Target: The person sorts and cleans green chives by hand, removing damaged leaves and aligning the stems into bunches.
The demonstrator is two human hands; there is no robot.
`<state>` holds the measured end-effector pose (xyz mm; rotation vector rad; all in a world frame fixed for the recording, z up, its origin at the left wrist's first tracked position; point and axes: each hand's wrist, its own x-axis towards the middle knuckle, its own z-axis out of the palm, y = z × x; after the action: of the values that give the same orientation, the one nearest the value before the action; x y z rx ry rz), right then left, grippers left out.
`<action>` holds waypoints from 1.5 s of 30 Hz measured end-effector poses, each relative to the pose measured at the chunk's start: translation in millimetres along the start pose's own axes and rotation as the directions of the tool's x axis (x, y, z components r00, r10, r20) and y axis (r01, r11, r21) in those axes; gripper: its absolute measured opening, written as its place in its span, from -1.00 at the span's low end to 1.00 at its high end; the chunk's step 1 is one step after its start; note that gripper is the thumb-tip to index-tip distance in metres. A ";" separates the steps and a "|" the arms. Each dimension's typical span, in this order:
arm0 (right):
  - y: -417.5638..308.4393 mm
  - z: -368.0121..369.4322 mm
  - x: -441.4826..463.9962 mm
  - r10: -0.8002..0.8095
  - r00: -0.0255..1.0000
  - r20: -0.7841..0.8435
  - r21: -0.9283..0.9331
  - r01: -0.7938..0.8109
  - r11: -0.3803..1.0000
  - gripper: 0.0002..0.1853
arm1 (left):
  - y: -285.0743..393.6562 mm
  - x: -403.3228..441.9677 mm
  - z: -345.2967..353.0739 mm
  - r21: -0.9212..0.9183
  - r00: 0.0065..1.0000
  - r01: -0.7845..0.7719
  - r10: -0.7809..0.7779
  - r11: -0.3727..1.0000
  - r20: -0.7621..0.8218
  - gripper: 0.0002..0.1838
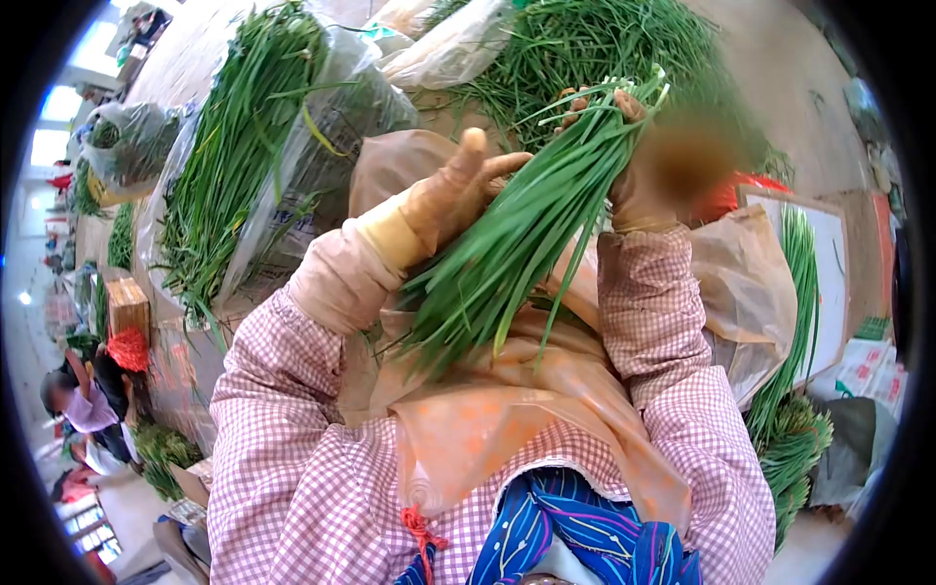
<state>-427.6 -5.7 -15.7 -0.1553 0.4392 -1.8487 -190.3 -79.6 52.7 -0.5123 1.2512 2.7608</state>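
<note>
My right hand (634,185) grips a bunch of long green garlic chives (546,210) near its pale cut ends, with some fingers curled over the stems. The leaves hang down and to the left across my plastic apron (517,414), their tips smeared by motion. Beside the bunch on its left is my left hand (450,195), thumb raised and fingers stretched toward the leaves; whether they touch is unclear. A yellowish cuff shows at that wrist. A brown blur covers part of the area beside my right hand.
A large chive heap (614,49) lies ahead. More chives fill a clear plastic bag (366,107) at left. Right of me, bunched chives (799,283) lie on a white board (829,292). A person (88,405), cardboard box (128,304) and red ties (128,348) are at far left.
</note>
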 end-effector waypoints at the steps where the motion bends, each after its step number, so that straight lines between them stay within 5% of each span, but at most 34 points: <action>1: -1.8 -2.6 -1.9 -0.008 1.000 -0.015 0.008 0.008 1.000 -0.82 | -2.3 0.7 -0.2 -0.002 1.000 0.018 -0.018 1.000 0.005 0.29; 3: -2.2 -2.8 1.5 -0.109 0.980 -0.166 -0.142 0.085 0.986 -0.81 | -3.1 -2.0 4.7 -0.034 0.997 0.015 -0.018 0.999 -0.079 0.30; 4: -3.1 0.4 3.4 -0.037 0.977 -0.209 -0.108 0.014 0.994 -0.81 | 1.1 -13.0 22.2 0.048 0.992 0.000 0.006 0.999 -0.127 0.26; 7: -0.4 0.3 12.2 0.016 0.987 -0.157 -0.119 -0.035 0.992 -0.79 | 1.2 -14.9 24.2 0.075 0.996 -0.028 0.034 0.997 -0.077 -0.09; 8: -2.5 -1.6 17.6 0.183 0.969 -0.166 0.024 -0.181 0.983 -0.77 | -2.4 -15.6 19.2 0.069 0.997 -0.020 0.026 0.997 -0.077 -0.09; 12: 9.5 -10.2 17.8 0.035 0.981 -0.190 -0.103 -0.055 0.993 -0.77 | -8.0 -17.1 17.9 -0.029 0.990 0.083 -0.086 0.996 -0.116 -0.21; 15: 11.5 -20.5 23.7 0.211 0.966 -0.151 0.046 -0.207 0.977 -0.76 | -13.3 -18.7 18.8 -0.039 0.984 0.082 -0.087 0.996 -0.154 -0.26; 21: 18.3 -23.5 37.6 0.147 0.973 -0.181 0.003 -0.149 0.989 -0.72 | -20.0 -19.4 30.7 -0.018 0.977 0.091 -0.093 0.996 -0.193 -0.29; 25: 23.3 -21.6 37.0 0.107 0.981 -0.165 -0.018 -0.111 0.994 -0.71 | -37.2 -15.9 37.6 -0.226 0.962 0.145 -0.191 0.963 -0.195 -0.36; 29: 40.5 0.2 10.7 -0.058 0.945 -0.321 -0.262 -0.030 0.965 -0.37 | -38.5 -10.6 45.2 -0.152 0.908 0.105 -0.157 0.983 -0.390 -0.57; 31: 39.9 18.1 -14.7 -0.078 0.929 -0.362 -0.250 -0.016 0.968 -0.43 | -40.0 -10.0 40.6 -0.118 0.837 0.120 -0.165 0.986 -0.522 -0.60; 33: 43.2 25.2 -38.5 0.017 0.921 -0.390 -0.158 -0.085 0.984 -0.38 | -34.2 -12.1 34.1 -0.155 0.851 0.155 -0.212 0.976 -0.480 -0.62; 35: 51.6 25.0 -54.1 0.162 0.943 -0.290 0.082 -0.144 0.986 -0.50 | -31.7 -5.3 26.5 -0.038 0.859 0.178 -0.174 0.983 -0.482 -0.62; 38: 86.3 11.8 -54.9 0.271 0.929 -0.252 -0.011 -0.283 0.959 -0.57 | -27.0 7.8 21.1 -0.043 0.809 0.255 -0.237 0.966 -0.537 -0.62; 41: 94.1 7.8 -34.5 0.357 0.878 -0.317 0.158 -0.323 0.933 -0.70 | -4.6 18.6 22.5 0.007 0.779 0.308 -0.248 0.951 -0.576 -0.65; 43: 102.1 4.2 -27.6 0.396 0.848 -0.352 0.231 -0.332 0.915 -0.72 | 15.0 32.2 8.9 -0.124 0.717 0.516 -0.506 0.848 -0.479 -0.81; 45: 109.6 -6.2 -25.6 0.372 0.789 -0.488 0.237 -0.290 0.927 -0.67 | 32.5 46.3 11.2 -0.140 0.652 0.596 -0.578 0.791 -0.491 -0.78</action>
<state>-323.8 -8.7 -59.5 0.5241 0.6560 -1.5431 -243.3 -96.4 67.8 -1.4385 0.9424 2.0899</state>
